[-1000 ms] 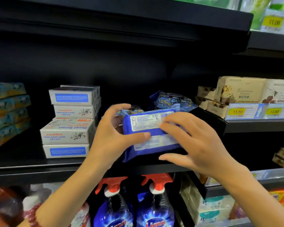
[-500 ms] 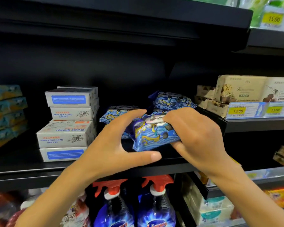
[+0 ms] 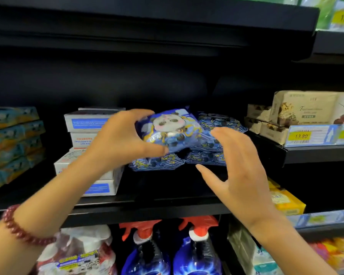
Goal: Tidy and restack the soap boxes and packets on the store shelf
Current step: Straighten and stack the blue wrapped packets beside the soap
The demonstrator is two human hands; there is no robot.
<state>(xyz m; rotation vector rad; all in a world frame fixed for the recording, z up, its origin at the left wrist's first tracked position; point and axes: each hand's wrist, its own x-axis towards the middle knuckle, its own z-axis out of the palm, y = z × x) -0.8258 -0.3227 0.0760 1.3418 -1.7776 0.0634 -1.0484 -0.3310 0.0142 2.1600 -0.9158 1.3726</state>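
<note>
Soap packet (image 3: pixel 170 129), blue with a panda printed on its face, is gripped by the left hand (image 3: pixel 121 141). The thumb is under its near edge, the fingers curl over the top, and the packet tilts toward the camera above the middle shelf (image 3: pixel 147 212). It hangs over a small pile of matching blue packets (image 3: pixel 207 157) lying flat on the shelf board; whether it touches the one beneath cannot be told. The right hand (image 3: pixel 238 175) holds nothing. Its fingers are spread wide and slightly bent, just in front of the right side of that pile, and contact cannot be told.

On the same shelf, just left of the pile, stands a stack of white soap boxes (image 3: pixel 87 123) with blue label panels. The lower boxes sit further forward than the upper ones and are partly hidden behind the left forearm. Further left, at the edge of view, teal boxes (image 3: pixel 12 139) are stacked in several layers. The neighbouring shelf on the right carries beige boxes (image 3: pixel 302 108) behind a yellow price tag (image 3: pixel 301 136) reading 13.80. The shelf underneath holds two blue spray bottles (image 3: pixel 147 255) with red and white triggers, and a yellow box (image 3: pixel 286 201) lies to the right. A bracelet (image 3: pixel 22 229) of red beads circles the left wrist.
</note>
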